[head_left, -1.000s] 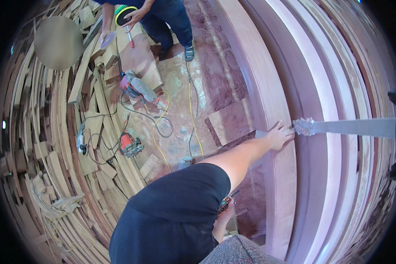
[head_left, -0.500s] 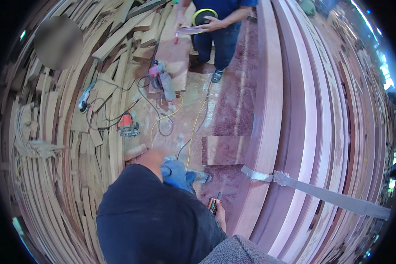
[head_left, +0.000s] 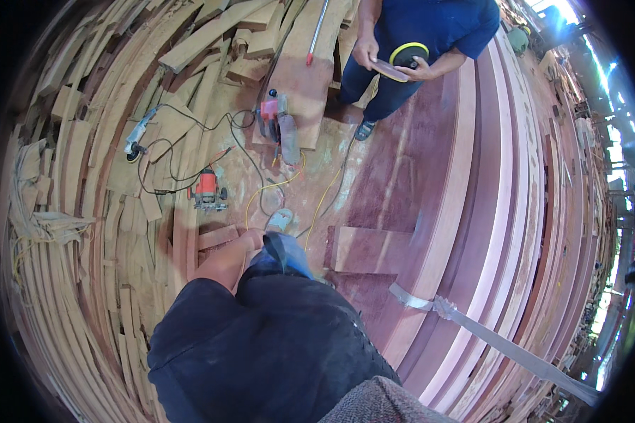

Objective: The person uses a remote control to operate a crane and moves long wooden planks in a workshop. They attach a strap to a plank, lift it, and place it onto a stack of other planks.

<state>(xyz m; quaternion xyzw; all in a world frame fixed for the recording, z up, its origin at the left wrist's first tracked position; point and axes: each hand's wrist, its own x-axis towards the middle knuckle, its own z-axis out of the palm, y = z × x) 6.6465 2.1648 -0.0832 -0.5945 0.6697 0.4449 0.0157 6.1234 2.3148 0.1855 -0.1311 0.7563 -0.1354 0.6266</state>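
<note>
My left hand [head_left: 252, 240] hangs beside my blue jeans [head_left: 283, 257], above the floor. Its fingers are hidden or too blurred to read, and no held object shows. My right hand is out of sight. Ahead of the left hand, a red router [head_left: 206, 189] stands among the boards. Farther off, a red power tool with a grey dust bag [head_left: 288, 137] rests on a wide plank [head_left: 300, 77]. A short board [head_left: 370, 249] lies on the dusty floor to my right.
A co-worker [head_left: 430, 28] holds a yellow-rimmed black pad [head_left: 409, 53] and a thin disc [head_left: 389, 70]. Cords [head_left: 226, 134] trail across the floor. A blue-grey angle grinder [head_left: 135, 139] lies left, by stacked lumber [head_left: 85, 162]. Long reddish beams [head_left: 487, 211] with a grey strap [head_left: 501, 344] line the right.
My right hand, which held a small dark handheld device with buttons, has left the view. My foot has stepped forward. The co-worker appears farther right, and the disc is apart from the pad.
</note>
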